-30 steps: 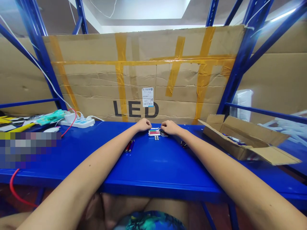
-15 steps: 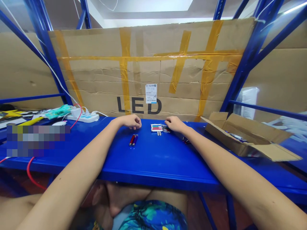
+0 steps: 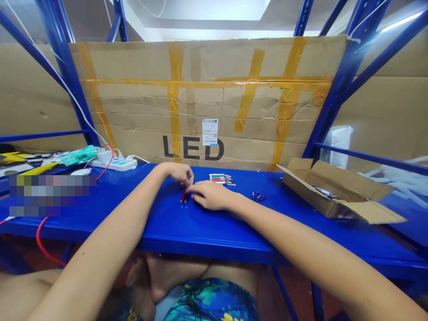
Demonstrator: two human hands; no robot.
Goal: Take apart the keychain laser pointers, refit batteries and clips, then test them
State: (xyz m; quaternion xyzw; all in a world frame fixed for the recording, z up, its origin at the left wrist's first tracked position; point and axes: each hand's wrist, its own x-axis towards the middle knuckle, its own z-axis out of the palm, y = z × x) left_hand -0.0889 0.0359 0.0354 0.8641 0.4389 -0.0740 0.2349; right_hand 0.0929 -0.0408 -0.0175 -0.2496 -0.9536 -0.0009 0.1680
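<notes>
Two small pen-shaped lights (image 3: 183, 196), one red and one purple, lie side by side on the blue table (image 3: 214, 223). My left hand (image 3: 180, 172) rests just behind them with curled fingers touching their far ends. My right hand (image 3: 210, 195) lies flat beside them on the right, fingertips reaching their near ends. A row of several more coloured pen lights (image 3: 220, 179) lies a little further back, to the right of both hands. A small blue and red carabiner clip (image 3: 258, 196) lies right of my right wrist.
An open cardboard box (image 3: 337, 191) sits at the right. A taped cardboard sheet marked LED (image 3: 207, 102) stands behind the table. A white power strip (image 3: 115, 163) with a red cable and assorted tools lie at the far left. Blue rack posts (image 3: 63, 71) frame the bench.
My right hand left the row of pen lights and moved left and nearer, onto the red and purple pair. My left hand shifted slightly towards the same pair.
</notes>
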